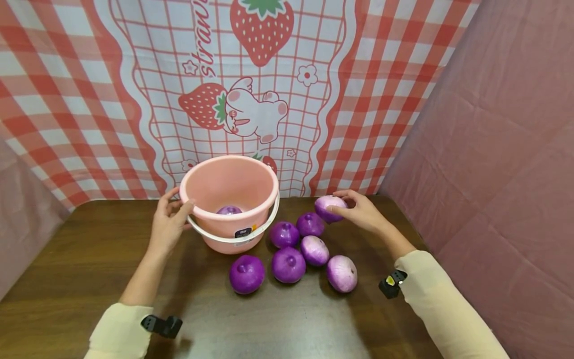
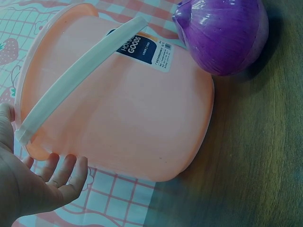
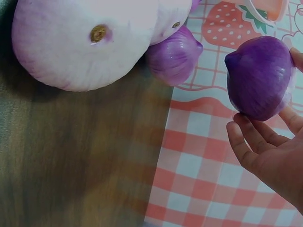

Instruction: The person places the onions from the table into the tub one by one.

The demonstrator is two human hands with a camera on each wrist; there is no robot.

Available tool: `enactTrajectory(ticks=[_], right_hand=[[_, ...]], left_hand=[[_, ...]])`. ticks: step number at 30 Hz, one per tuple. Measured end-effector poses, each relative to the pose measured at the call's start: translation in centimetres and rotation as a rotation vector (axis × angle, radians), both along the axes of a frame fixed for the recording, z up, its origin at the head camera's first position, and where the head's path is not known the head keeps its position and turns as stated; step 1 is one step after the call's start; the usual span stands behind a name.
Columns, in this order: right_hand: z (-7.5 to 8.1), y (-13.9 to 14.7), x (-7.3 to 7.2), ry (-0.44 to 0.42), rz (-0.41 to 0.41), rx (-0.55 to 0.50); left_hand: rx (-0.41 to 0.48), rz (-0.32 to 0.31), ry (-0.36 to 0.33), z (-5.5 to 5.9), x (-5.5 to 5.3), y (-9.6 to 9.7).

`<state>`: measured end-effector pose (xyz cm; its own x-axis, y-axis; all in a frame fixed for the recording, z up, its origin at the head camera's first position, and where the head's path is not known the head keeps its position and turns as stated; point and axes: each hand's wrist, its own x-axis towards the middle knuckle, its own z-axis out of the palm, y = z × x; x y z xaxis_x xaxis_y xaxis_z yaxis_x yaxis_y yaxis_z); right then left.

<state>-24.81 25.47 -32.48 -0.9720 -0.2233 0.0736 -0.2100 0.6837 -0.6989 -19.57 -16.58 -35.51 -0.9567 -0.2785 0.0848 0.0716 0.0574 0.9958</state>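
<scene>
My left hand grips the pink bucket at the left of its rim. In the left wrist view the fingers lie along the bucket's outer side. One purple onion lies inside the bucket. My right hand holds a purple and white onion between thumb and fingers, above the table at the back right. In the right wrist view this held onion has its pointed purple end toward the left. Between the bucket and my right hand, several more onions sit on the table.
The bucket's white handle hangs down over its front. A patterned strawberry cloth rises behind the brown wooden table. Pink cloth hangs at the right side. Each sleeve carries a small black device.
</scene>
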Motion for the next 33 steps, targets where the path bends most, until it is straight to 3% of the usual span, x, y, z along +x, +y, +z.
enactTrajectory(ticks=[33], right_hand=[[2.5, -1.4, -0.2, 0.021, -0.007, 0.016]], left_hand=[[0.006, 0.013, 0.006, 0.0, -0.1, 0.2]])
